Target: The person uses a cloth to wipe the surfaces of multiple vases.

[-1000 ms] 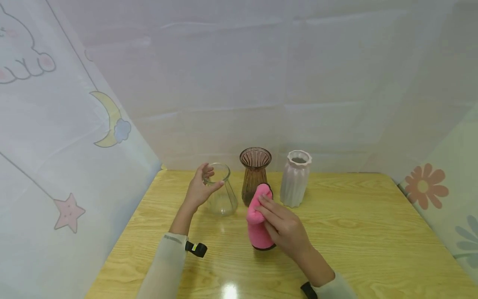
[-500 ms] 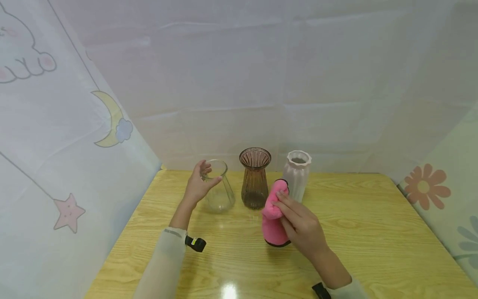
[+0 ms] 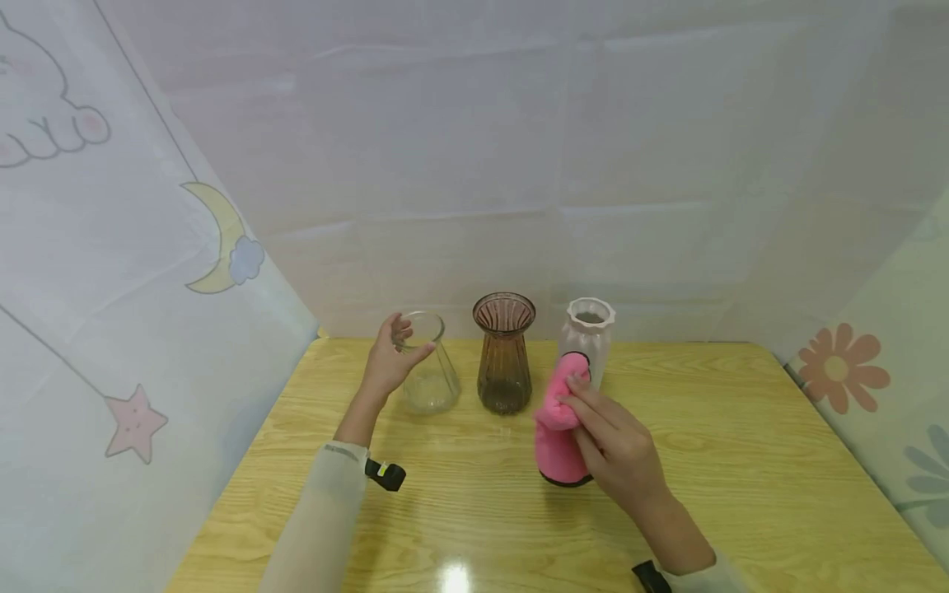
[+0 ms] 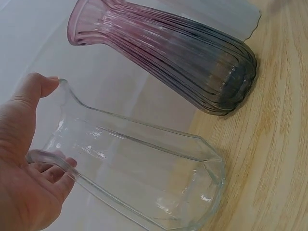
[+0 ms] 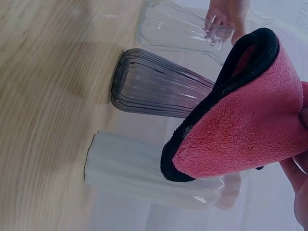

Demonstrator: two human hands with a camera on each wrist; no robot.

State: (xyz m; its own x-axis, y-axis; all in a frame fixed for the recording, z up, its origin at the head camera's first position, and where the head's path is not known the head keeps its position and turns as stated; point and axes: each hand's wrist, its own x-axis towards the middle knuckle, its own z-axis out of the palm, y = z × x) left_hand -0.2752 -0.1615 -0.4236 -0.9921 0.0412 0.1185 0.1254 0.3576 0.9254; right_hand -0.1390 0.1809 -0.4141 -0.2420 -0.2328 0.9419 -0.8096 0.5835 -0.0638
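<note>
My left hand grips a clear glass vase by its flared rim, thumb on the near side and fingers round the far side. In the left wrist view the vase stands upright, its base at the tabletop. My right hand pinches a folded pink cloth with black edging, held up over the table. In the head view the cloth covers part of a white fluted vase. Between the hands stands a ribbed, brownish-purple glass vase, touched by neither.
The wooden table runs up to a pale backdrop sheet just behind the vases. Printed sheets with a moon and a flower hang at both sides.
The right hand with the pink cloth has moved rightward, from before the brownish vase to before the white one. The left hand has shifted the clear vase slightly back and left.
</note>
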